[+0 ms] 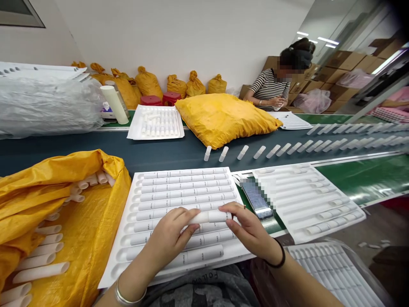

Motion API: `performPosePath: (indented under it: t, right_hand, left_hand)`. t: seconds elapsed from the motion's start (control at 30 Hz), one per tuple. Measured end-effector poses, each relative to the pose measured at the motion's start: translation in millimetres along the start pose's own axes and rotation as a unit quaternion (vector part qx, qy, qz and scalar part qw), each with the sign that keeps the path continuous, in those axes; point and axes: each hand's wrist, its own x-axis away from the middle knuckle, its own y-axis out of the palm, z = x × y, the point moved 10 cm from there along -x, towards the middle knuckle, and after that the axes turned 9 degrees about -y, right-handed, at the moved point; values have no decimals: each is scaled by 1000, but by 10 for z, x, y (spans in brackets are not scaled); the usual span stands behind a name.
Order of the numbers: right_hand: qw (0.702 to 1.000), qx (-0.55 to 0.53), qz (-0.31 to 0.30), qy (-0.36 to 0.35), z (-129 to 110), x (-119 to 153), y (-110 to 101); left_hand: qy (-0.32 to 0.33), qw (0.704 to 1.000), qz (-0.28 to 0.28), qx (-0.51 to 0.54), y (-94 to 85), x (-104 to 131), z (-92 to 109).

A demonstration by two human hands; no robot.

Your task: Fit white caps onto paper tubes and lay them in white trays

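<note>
Both my hands are over a white grooved tray [119, 247] whose grooves hold rows of white tubes [188, 183] printed with small dark marks. Between my hands lies a short line of white tubes [208, 216], end to end, just above or on the tray; which of the two I cannot tell. My left hand [172, 228] pinches the left end between thumb and fingers. With thumb and fingertips, my right hand [247, 226] grips the right end. In the tray's nearest rows, tubes fill only part of the grooves.
An open yellow sack [92, 238] of white tubes is at left. A phone [257, 198] and a second tray [287, 204] lie to the right. Beyond, tubes stand along a conveyor belt [153, 155] beside a full yellow sack [226, 117]. A co-worker [271, 85] sits across the belt.
</note>
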Motion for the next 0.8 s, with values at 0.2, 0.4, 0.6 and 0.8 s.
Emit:
performPosePath:
  t: [0.2,0.4,0.6,0.8]
  right_hand:
    - [997,15,-42,-59,-139,-229,138]
    - [975,-157,-38,155,298,-258,380]
    - [924,-275,-83,253,403,-221,679]
    - [956,-180,-180,147,88,-468,866]
  left_hand:
    - [58,995,56,-55,-159,68,129]
    - [141,961,145,-188,-322,108,300]
    - [159,945,112,-262,-263,114,248]
    - [122,952,73,-270,-165,224,112]
